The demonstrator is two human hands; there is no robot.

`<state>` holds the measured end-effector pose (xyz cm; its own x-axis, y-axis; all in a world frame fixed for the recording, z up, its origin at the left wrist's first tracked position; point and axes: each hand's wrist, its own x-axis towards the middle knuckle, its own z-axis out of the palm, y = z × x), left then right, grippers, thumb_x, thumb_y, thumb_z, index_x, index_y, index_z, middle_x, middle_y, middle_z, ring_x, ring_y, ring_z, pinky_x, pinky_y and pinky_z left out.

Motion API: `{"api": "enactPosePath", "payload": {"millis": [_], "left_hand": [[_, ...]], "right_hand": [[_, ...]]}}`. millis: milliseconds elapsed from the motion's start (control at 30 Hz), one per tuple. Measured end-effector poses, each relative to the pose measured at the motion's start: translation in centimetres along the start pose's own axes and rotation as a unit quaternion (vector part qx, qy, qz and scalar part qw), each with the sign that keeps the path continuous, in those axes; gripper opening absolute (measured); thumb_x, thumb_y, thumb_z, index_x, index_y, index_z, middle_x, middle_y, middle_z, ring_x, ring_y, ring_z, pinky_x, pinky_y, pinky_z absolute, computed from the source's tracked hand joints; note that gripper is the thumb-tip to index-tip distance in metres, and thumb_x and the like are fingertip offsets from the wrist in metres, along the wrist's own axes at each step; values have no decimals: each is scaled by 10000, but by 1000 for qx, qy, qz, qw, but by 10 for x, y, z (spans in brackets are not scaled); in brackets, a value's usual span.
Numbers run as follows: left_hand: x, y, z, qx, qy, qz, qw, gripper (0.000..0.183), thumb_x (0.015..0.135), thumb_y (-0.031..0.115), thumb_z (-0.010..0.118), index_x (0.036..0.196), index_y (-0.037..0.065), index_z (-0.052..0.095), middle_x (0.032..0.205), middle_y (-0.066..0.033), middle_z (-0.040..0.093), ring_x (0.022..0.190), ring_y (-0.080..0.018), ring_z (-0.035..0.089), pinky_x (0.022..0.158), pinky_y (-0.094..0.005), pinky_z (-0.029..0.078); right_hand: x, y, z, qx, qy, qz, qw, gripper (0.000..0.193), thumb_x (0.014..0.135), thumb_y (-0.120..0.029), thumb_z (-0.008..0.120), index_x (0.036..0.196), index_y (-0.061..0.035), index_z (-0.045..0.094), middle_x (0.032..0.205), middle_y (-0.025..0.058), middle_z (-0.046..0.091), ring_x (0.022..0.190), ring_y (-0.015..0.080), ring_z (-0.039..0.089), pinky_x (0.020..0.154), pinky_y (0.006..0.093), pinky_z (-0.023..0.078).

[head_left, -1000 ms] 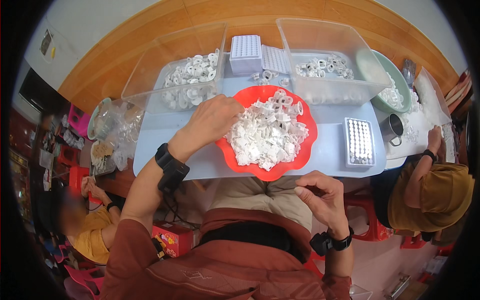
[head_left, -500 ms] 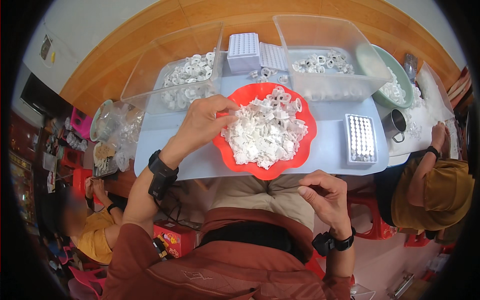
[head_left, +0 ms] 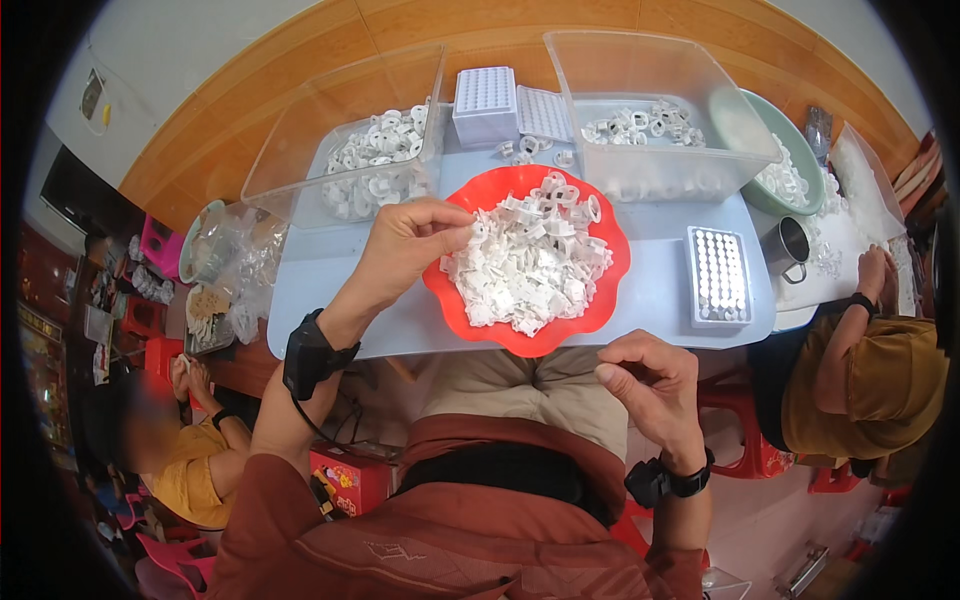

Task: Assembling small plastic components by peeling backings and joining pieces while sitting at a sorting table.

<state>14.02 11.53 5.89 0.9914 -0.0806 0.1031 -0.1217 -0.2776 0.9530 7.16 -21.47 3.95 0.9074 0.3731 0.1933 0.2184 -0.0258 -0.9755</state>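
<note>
A red scalloped bowl (head_left: 616, 262) heaped with small white plastic pieces (head_left: 530, 275) stands at the near edge of the blue table. Over its left rim is my left hand (head_left: 410, 248), thumb and forefinger closed in a pinch beside the heap; whatever is between the tips blends into the white pieces. My right hand (head_left: 652, 385) hovers in front of the table edge, right of the bowl. Its fingers are curled, with a gap between thumb and forefinger and nothing seen there.
Two clear bins (head_left: 665, 160) (head_left: 345, 165) with white ring-shaped parts stand behind the bowl, with a white block of trays (head_left: 487, 105) between them. At right are a filled white tray (head_left: 718, 278), a metal mug (head_left: 786, 245) and a green basin (head_left: 800, 150). People work on both sides.
My left thumb and forefinger have come together at the heap's left edge, and that wrist has tilted slightly. My right hand has hardly moved.
</note>
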Motion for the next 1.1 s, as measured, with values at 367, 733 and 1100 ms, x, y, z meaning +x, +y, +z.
{"api": "enactPosePath", "payload": {"millis": [367,733,1100], "left_hand": [[-26,15,22,-328,20,-137,934,177,946,88,675,1095,-8,666,1007,-76,688,908,-166,696,844,-303,612],[-54,31,48,-447,-31,-190,874,140,975,110,644,1086,27,626,986,-56,668,911,-180,693,846,-316,606],[-61,26,60,-492,-55,-200,845,145,1007,175,608,1079,50,613,1026,-74,685,930,-153,678,850,-303,579]], "right_hand": [[39,-20,23,2,-5,-82,997,128,848,23,726,973,25,697,916,90,681,764,121,631,666,252,500],[65,-12,55,23,9,-83,996,235,833,34,735,1058,4,677,978,73,647,717,88,617,600,228,496],[67,5,57,94,-5,-52,994,125,899,-8,695,1022,10,689,949,57,670,759,94,634,655,237,509]]}}
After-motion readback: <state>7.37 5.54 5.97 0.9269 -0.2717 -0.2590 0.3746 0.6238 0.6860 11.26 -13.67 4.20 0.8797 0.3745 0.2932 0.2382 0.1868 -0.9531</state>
